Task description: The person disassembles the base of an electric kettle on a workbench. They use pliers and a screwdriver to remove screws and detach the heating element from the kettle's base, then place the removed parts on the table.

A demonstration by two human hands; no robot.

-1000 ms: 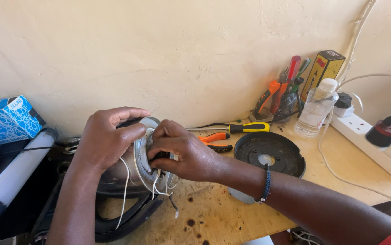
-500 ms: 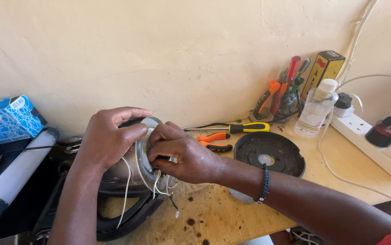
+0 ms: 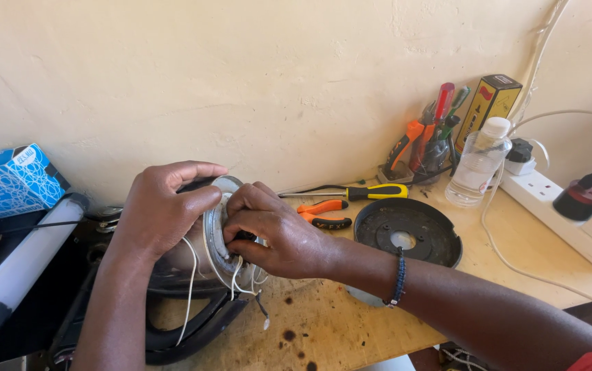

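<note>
A metal kettle body (image 3: 200, 264) lies on its side on the wooden bench, its round base (image 3: 213, 227) turned toward my right. My left hand (image 3: 158, 209) wraps over the top of the body and holds it still. My right hand (image 3: 275, 230) presses against the base, fingers closed on a small part among thin white wires (image 3: 244, 278) that hang from it. What my fingertips hold is hidden. The kettle's black handle (image 3: 200, 326) rests on the bench below.
A black round base cover (image 3: 409, 230) lies right of my hands. Behind it are orange-handled pliers (image 3: 323, 213), a yellow-black screwdriver (image 3: 358, 192), a tool holder (image 3: 426, 148), a clear bottle (image 3: 478, 161), a white power strip (image 3: 557, 206). A blue box (image 3: 11, 178) sits left.
Both hands stay on the kettle. My right hand has shifted slightly on the base; nothing else moved.
</note>
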